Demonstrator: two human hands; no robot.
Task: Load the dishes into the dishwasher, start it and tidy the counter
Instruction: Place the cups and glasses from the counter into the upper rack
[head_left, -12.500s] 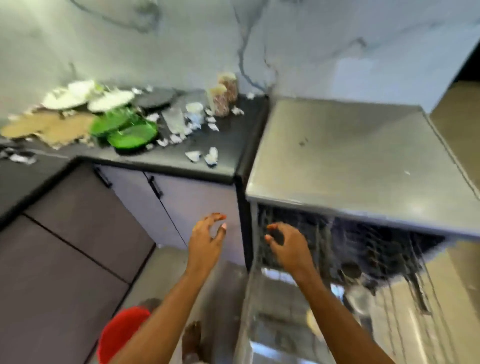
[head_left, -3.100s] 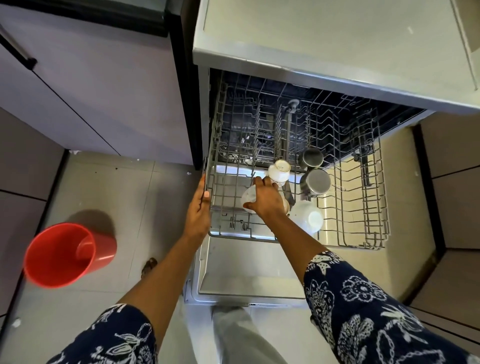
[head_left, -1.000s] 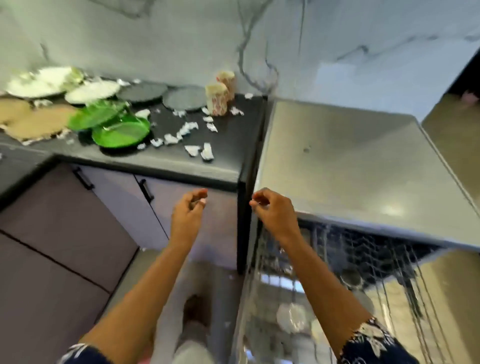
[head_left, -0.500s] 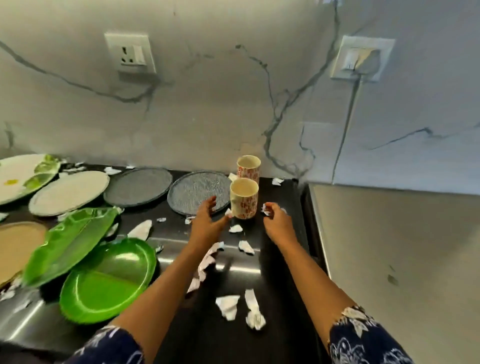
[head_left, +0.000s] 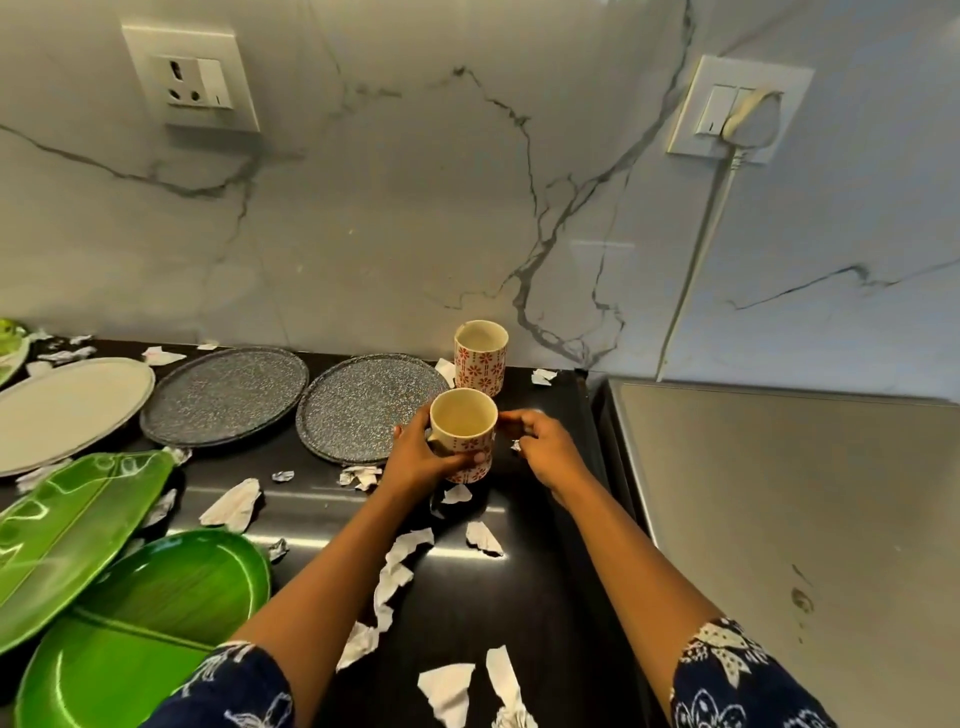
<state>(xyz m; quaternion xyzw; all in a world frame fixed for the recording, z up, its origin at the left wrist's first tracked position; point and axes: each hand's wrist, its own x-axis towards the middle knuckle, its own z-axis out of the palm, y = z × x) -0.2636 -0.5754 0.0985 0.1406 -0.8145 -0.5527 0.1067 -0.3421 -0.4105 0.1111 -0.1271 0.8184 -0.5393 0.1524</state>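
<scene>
Both forearms reach forward over the black counter, sleeves pushed back to the elbow.

The left hand wraps round the near cup, thumb across its front and fingers behind, the cup upright with its mouth open to view. The right hand sits just beside the same cup on its right, fingers curled inward. A small white scrap shows at its fingertips, but whether it grips that, touches the cup or holds nothing cannot be told.

Counted from the left:
- Two green plates, one leaf-shaped and one oval, the first overlapping the second.
- One pale plate.
- Two dark speckled plates, side by side.
- Two patterned cups, the far cup standing against the marble wall just behind the held one.
- Many torn paper scraps, scattered over the counter.
- One steel appliance top, adjoining the counter on the right.
</scene>
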